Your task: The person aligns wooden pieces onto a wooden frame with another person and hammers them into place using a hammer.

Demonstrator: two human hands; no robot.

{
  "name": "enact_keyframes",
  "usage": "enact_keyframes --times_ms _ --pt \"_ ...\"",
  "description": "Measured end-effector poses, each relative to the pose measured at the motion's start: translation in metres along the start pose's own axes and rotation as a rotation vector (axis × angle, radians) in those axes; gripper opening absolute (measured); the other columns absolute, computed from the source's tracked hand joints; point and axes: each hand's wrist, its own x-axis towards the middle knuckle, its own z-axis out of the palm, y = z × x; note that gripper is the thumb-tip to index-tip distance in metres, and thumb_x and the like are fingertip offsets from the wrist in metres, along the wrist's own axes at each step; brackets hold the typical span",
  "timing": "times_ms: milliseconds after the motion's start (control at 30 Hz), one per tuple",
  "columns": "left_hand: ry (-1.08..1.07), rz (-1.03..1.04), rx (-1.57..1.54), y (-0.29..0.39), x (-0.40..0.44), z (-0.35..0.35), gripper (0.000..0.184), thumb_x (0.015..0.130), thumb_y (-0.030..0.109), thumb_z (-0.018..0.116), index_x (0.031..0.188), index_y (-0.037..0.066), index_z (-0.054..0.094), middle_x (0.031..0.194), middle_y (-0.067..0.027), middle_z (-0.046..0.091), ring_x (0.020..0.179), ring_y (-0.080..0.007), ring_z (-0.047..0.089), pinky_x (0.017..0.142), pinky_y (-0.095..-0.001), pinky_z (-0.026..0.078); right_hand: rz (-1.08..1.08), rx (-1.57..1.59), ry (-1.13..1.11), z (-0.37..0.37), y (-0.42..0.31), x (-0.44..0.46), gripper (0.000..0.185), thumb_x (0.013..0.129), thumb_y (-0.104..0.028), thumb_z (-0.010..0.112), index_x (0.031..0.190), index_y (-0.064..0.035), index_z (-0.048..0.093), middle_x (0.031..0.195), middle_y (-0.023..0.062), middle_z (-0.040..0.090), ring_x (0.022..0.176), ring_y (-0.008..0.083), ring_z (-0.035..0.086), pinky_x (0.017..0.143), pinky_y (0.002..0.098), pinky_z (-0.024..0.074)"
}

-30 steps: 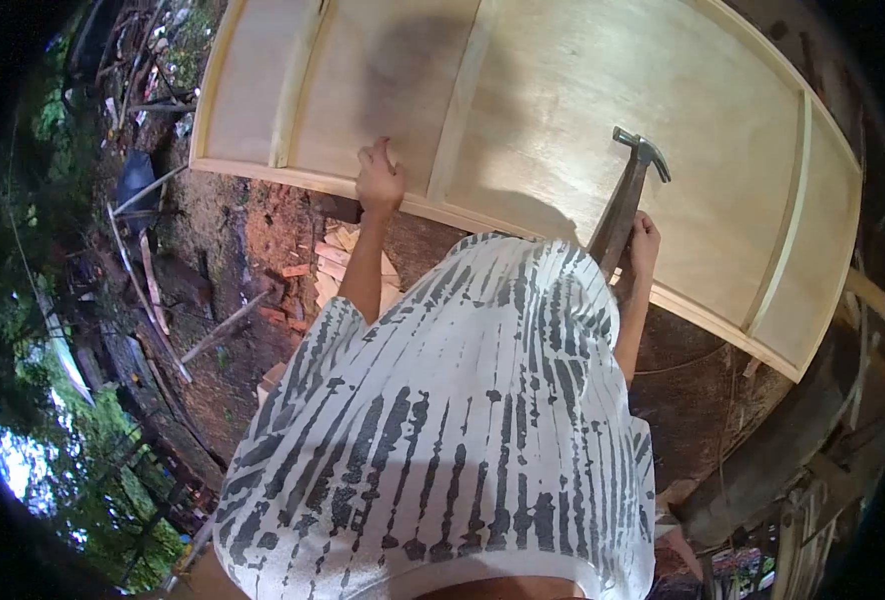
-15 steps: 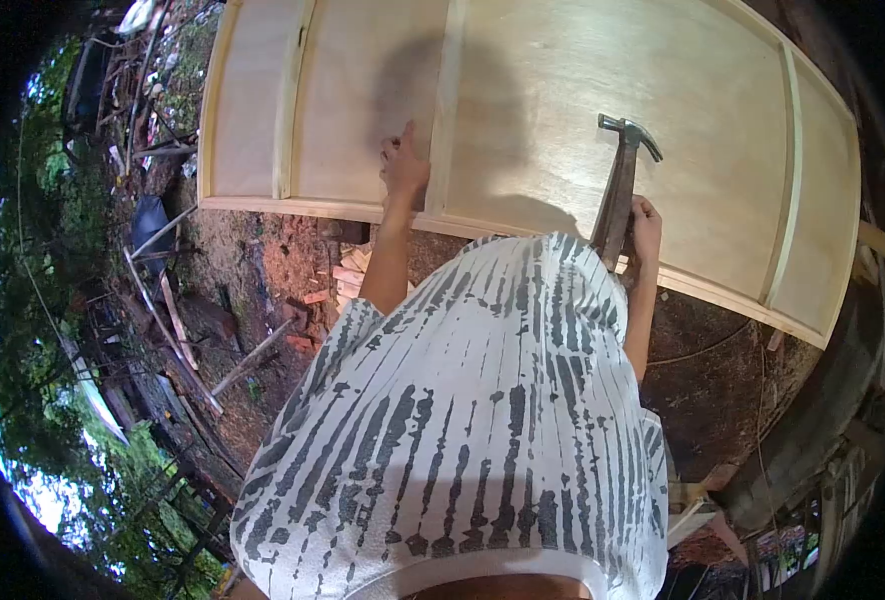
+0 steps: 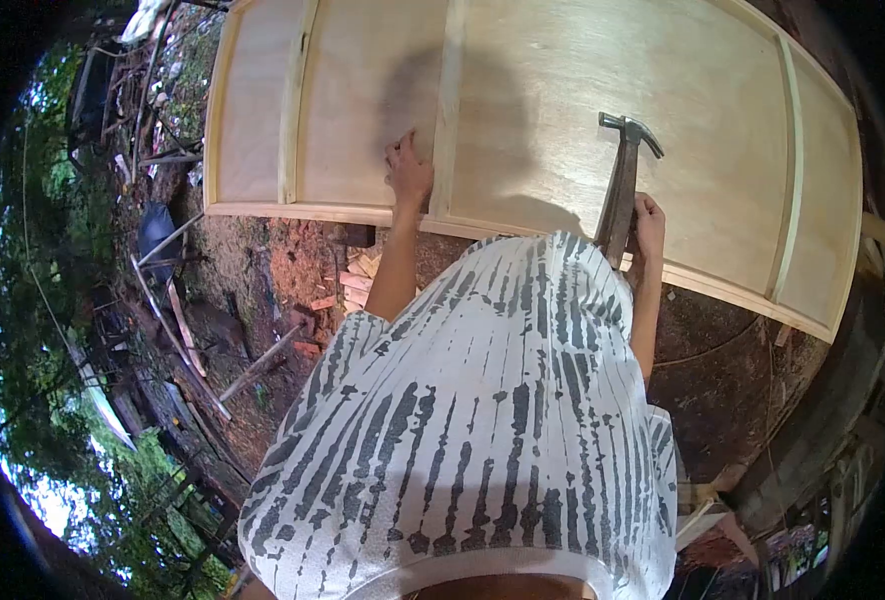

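A framed plywood panel (image 3: pixel 703 200) lies in front of me, with thin wooden strips around its edge and across it. My left hand (image 3: pixel 409 178) is over the panel, just left of a cross strip (image 3: pixel 449 110). Its index finger is stretched out and the other fingers are partly bent. A claw hammer (image 3: pixel 623 165) with a dark handle has its head over the plywood, its handle end hidden by my shirt. Right beside the handle is my right hand (image 3: pixel 649 228), fingers curled in. Whatever they hold, if anything, is hidden.
Wood offcuts (image 3: pixel 359 280) lie on the reddish ground below the panel. Poles (image 3: pixel 185 335) and a dark blue object (image 3: pixel 156 240) are at left. A large log-like shape (image 3: pixel 813 440) runs along the right, near more boards (image 3: pixel 703 515).
The whole view has shifted slightly, putting the panel a little to the right and lower at left. Both hands and the hammer keep nearly the same places on the panel.
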Motion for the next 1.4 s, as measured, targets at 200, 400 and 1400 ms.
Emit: enact_keyframes --times_ms 200,400,1400 --pt "-0.022 -0.036 0.033 0.012 -0.003 -0.007 0.074 0.08 0.012 0.061 0.15 0.026 0.045 0.142 -0.0166 0.041 0.133 -0.0422 0.042 0.1 -0.0678 0.041 -0.005 -0.015 0.0 0.001 -0.001 0.0 0.021 0.105 -0.015 0.054 0.103 -0.0025 0.071 0.078 -0.0025 0.065 0.06 0.0052 0.051 0.052 0.0232 0.0382" --pt "0.012 -0.004 0.008 0.008 -0.005 -0.005 0.072 0.08 0.012 0.061 0.149 0.028 0.047 0.142 -0.0175 0.041 0.132 -0.0435 0.043 0.1 -0.0681 0.039 0.04 0.004 -0.005 0.002 -0.009 -0.006 0.022 0.106 -0.016 0.054 0.103 -0.0019 0.071 0.081 -0.0008 0.066 0.064 0.0072 0.055 0.057 0.0242 0.0432" --pt "0.057 -0.145 -0.124 0.013 0.007 -0.011 0.08 0.081 0.02 0.067 0.155 0.012 0.037 0.151 -0.0246 0.041 0.137 -0.0415 0.043 0.105 -0.0647 0.04 0.004 -0.074 -0.027 -0.003 -0.003 -0.001 0.025 0.105 -0.024 0.056 0.109 -0.0051 0.073 0.08 -0.0028 0.065 0.061 0.0063 0.053 0.054 0.0234 0.0402"
